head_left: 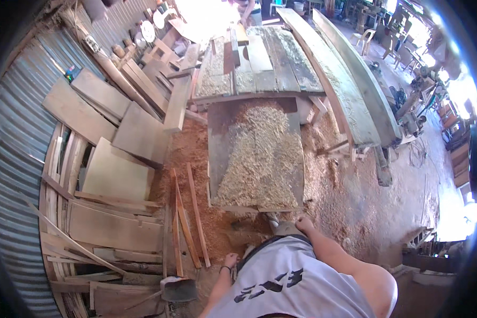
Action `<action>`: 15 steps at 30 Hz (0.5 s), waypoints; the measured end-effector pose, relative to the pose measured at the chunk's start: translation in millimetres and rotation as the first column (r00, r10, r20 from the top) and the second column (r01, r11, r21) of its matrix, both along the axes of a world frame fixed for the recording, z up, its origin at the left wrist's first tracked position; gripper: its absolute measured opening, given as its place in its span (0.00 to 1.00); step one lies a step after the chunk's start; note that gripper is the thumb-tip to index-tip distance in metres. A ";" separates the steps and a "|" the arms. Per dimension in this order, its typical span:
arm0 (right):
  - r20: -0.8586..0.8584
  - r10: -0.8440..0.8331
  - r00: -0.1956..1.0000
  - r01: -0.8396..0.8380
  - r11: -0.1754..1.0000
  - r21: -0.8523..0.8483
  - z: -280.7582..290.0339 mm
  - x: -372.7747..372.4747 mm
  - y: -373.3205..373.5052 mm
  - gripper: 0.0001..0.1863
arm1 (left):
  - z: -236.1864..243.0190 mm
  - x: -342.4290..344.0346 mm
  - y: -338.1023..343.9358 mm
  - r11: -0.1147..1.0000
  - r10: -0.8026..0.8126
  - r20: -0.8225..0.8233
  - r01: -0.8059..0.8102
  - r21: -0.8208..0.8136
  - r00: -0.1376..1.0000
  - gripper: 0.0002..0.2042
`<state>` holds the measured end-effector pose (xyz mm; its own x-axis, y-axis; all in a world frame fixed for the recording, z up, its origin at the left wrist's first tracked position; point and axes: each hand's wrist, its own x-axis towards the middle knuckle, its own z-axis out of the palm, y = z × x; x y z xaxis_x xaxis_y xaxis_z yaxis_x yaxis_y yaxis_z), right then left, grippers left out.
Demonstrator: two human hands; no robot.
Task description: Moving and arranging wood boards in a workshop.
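The person stands at the near edge of a broad dark panel [221,130], whose surface carries a thick heap of pale shavings [262,159]. The heap covers most of the panel, leaving dark strips bare mainly along its left side and far corners. Judging by these chips, a good deal of wood has already been cut or planed; how much is left cannot be told, and no tool is visibly in use.

Neither of the hands visibly carries anything. The right hand [303,223], just off the panel's near right corner, looks loosely curled; the left hand [231,259], lower and left of the panel's near edge, also looks bent inward. Their palms are hidden, so the exact opening and any small thing inside cannot be told.

Beyond the panel, a planked table [289,58] bears more shavings. Right of the panel lie two long beams [334,69], the nearer one strewn with chips; left of it, thin strips [197,212] and stacked boards [119,169].
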<state>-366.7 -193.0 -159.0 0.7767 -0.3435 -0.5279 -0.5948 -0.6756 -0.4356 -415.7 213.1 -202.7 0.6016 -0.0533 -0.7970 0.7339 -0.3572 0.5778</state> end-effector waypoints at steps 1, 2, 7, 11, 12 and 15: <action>-0.011 0.001 1.000 -0.001 1.000 -0.010 6.8 -5.8 0.6 0.17 | -10.9 -1.3 3.0 1.000 -0.027 -0.016 0.027 0.007 1.000 0.08; -0.029 -0.043 0.999 0.044 0.999 0.010 7.1 -8.5 -2.9 0.17 | -8.9 -0.2 -2.3 0.999 -0.038 -0.023 0.037 -0.007 0.999 0.08; -0.052 -0.157 0.986 0.161 0.984 0.081 18.3 -20.0 -4.7 0.17 | 1.1 5.8 -18.5 0.995 -0.032 0.081 0.039 -0.090 0.996 0.08; -0.064 -0.127 0.990 0.130 0.991 0.042 13.6 -23.4 -11.5 0.17 | 11.1 7.4 -33.8 0.997 -0.029 0.080 0.035 -0.072 0.996 0.08; -0.063 -0.121 0.991 0.124 0.991 0.040 12.0 -22.5 -12.8 0.17 | 10.9 7.6 -34.9 0.996 -0.054 0.100 0.061 -0.067 0.993 0.09; -0.084 -0.100 0.991 0.103 0.994 0.032 13.1 -14.6 -10.2 0.17 | 5.9 2.9 -34.5 0.998 -0.034 0.116 0.039 -0.048 0.993 0.09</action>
<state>-381.3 -203.2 -145.9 0.6923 -0.3977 -0.6021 -0.6942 -0.5946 -0.4056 -412.8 178.6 -196.8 0.6861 -0.1148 -0.7184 0.6484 -0.3513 0.6754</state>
